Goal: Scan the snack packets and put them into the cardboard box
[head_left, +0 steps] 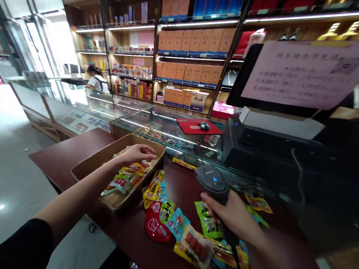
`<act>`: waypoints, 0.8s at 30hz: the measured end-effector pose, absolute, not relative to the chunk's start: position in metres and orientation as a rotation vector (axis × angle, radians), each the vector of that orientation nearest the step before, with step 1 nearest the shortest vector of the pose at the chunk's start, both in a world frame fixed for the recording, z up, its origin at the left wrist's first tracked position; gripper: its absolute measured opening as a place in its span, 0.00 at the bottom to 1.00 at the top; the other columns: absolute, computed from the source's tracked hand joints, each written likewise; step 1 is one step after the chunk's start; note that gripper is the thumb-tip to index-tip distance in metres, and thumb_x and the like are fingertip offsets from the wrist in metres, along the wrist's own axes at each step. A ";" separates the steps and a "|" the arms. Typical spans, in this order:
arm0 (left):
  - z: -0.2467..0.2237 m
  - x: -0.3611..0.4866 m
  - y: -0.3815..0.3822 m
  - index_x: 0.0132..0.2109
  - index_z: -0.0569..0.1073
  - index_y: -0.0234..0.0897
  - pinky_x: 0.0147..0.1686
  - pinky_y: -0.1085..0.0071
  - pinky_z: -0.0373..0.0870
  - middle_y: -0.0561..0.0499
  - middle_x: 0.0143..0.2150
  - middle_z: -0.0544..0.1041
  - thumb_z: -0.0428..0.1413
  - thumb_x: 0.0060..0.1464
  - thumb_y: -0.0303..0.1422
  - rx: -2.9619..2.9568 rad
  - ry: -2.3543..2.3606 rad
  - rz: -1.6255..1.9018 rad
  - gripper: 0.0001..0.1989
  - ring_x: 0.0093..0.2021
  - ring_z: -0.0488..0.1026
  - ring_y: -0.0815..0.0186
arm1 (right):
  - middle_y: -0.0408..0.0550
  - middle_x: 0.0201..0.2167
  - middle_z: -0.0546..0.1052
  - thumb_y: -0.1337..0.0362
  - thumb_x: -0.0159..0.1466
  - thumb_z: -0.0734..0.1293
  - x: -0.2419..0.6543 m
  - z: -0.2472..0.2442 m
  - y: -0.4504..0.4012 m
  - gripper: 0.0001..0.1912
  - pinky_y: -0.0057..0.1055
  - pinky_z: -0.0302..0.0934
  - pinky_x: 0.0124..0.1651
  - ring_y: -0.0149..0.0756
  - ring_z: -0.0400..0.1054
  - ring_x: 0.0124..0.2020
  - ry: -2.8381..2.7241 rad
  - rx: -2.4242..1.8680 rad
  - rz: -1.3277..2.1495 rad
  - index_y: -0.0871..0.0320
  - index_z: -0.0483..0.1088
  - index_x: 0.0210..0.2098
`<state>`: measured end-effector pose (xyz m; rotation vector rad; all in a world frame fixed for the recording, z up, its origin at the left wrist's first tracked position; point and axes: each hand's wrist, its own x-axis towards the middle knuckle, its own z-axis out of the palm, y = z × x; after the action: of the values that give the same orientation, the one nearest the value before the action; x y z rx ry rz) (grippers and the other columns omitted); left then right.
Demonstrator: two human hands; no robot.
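Note:
A handheld barcode scanner (pixel 213 183) with a small blue light is gripped in my right hand (pixel 235 214), above colourful snack packets on the dark red table (pixel 108 237). My left hand (pixel 139 153) is over the open cardboard box (pixel 91 161), fingers curled; whether they hold anything is hidden. Inside the box lie several snack packets (pixel 120 182). Beside it are yellow packets (pixel 154 185), a red round package (pixel 155 226), blue packets (pixel 178 223) and a clear pack of reddish balls (pixel 196 246). Green packets (pixel 209 223) sit just below my right hand.
A glass counter (pixel 128 115) runs behind the table, with a mouse (pixel 204 125) on a red pad (pixel 189 126). At the right stands a monitor with a pink paper sheet (pixel 304 77). A person (pixel 99 83) is at the far counter, before stocked shelves.

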<state>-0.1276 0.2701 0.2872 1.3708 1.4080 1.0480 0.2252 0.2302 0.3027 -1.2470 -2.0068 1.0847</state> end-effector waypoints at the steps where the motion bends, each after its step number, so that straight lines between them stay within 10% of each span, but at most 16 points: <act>1: 0.285 -0.116 0.275 0.42 0.74 0.32 0.26 0.71 0.76 0.48 0.32 0.76 0.67 0.37 0.44 1.384 1.377 1.018 0.26 0.33 0.75 0.65 | 0.42 0.17 0.71 0.49 0.59 0.66 0.227 0.304 0.230 0.17 0.29 0.60 0.23 0.33 0.66 0.18 -1.989 -1.244 1.093 0.57 0.63 0.29; 24: 0.223 0.088 0.317 0.33 0.74 0.32 0.24 0.75 0.67 0.53 0.25 0.73 0.63 0.42 0.43 1.833 0.958 0.487 0.18 0.25 0.70 0.69 | 0.41 0.16 0.69 0.54 0.59 0.68 0.262 0.311 0.244 0.12 0.30 0.60 0.22 0.31 0.63 0.17 -1.782 -1.156 1.126 0.56 0.66 0.27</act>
<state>0.0883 0.3172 0.2227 1.8325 0.9580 0.4872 0.2617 0.2439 0.3112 -1.1565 -1.7818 1.1256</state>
